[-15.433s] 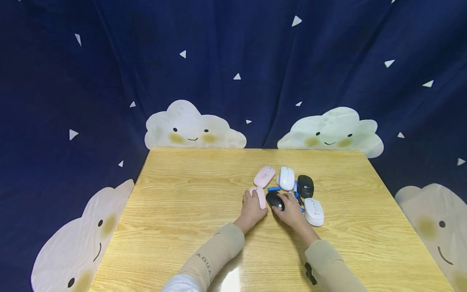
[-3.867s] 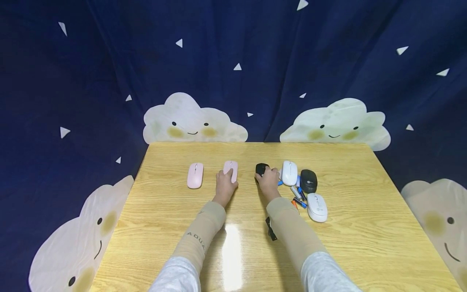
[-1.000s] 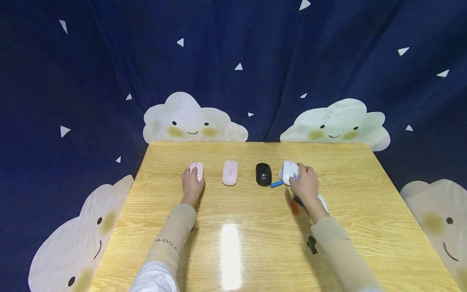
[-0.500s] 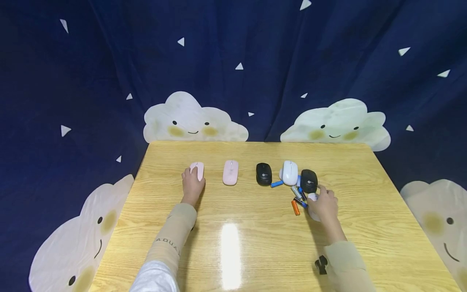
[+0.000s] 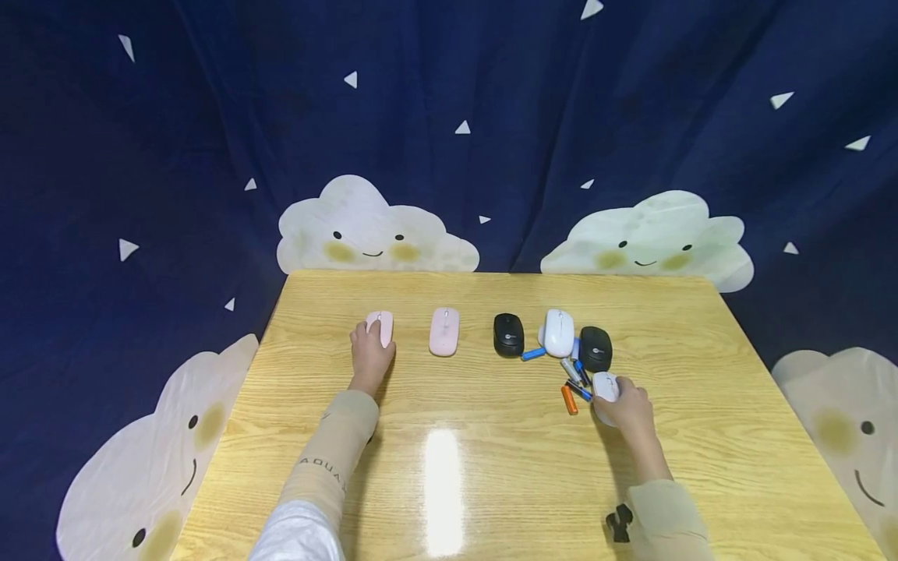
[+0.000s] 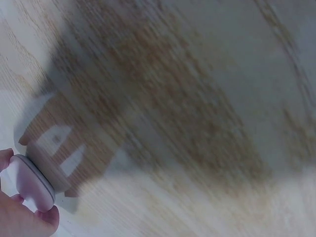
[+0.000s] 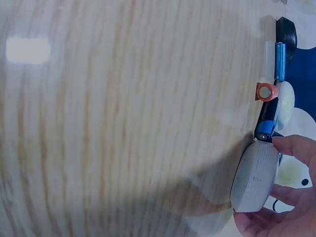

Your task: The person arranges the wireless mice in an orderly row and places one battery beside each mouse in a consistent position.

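Observation:
At the left of the table, my left hand (image 5: 371,357) holds a pink computer mouse (image 6: 32,185) by its sides, thumb on one edge and fingers on the other. The palm covers its rear in the head view. My right hand (image 5: 632,406) grips a white mouse (image 7: 255,176) at the front right of the cluster, thumb on its left side and fingers on its right. Just left of that mouse lie several batteries, among them an orange one (image 5: 569,400), a blue one (image 5: 533,354) and a dark-blue one (image 7: 265,123).
A second pink mouse (image 5: 444,332) and a black mouse (image 5: 508,335) stand spaced apart along the middle. Another white mouse (image 5: 559,333) and another black mouse (image 5: 595,349) sit close together behind the batteries. Beyond the wooden table (image 5: 337,475) hangs a dark-blue curtain (image 5: 407,93).
My right hand has moved from beside the rear white mouse toward the front right, onto the other white mouse. Over the last second my left hand has stayed on the pink mouse.

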The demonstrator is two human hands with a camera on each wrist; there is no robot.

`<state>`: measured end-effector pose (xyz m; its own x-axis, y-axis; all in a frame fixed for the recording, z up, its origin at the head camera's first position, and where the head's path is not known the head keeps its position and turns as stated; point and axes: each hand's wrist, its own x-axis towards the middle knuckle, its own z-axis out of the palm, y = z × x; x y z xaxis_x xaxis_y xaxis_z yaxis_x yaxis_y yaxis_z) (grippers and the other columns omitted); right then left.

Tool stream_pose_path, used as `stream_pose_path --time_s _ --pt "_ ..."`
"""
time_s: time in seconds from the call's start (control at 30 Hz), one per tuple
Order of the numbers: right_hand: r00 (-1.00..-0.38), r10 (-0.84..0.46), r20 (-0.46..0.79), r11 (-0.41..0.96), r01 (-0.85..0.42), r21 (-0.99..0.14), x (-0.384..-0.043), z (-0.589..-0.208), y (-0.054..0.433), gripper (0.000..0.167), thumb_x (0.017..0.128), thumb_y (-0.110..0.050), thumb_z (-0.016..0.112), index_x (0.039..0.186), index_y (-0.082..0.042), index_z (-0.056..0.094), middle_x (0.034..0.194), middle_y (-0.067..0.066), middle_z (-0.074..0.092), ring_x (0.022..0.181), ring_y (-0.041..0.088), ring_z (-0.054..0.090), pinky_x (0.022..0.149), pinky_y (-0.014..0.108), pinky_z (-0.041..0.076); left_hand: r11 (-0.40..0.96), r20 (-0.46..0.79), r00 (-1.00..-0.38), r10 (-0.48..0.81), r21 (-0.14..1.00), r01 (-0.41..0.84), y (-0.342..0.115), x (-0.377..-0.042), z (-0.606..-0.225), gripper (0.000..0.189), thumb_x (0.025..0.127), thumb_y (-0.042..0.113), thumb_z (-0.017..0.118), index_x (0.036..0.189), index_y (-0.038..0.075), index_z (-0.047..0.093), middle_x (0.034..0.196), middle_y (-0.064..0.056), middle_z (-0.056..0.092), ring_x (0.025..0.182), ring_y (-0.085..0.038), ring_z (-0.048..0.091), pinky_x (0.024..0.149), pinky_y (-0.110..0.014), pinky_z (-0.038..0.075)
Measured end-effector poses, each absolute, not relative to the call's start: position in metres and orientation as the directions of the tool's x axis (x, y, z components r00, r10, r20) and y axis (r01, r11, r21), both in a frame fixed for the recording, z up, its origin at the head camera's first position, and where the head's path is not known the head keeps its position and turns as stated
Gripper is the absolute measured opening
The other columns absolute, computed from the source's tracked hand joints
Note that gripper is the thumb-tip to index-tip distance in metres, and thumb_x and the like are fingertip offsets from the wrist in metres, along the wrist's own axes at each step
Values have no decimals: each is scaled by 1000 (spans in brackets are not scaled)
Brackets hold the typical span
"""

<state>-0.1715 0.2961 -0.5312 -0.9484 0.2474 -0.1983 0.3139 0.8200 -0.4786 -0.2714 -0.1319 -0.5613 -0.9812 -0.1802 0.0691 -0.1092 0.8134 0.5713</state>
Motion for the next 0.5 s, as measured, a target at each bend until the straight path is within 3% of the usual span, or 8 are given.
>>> stream_pose_path --time_s 0.5 --pt "-946 274 -174 782 325 -532 -168 -533 297 71 78 -24 63 130 15 35 113 40 43 98 48 45 80 56 41 818 73 -982 -176 565 -105 -132 -272 -562 53 81 15 63 128 -4 46 129 -27 38 120 -39 33 97 -46 37"
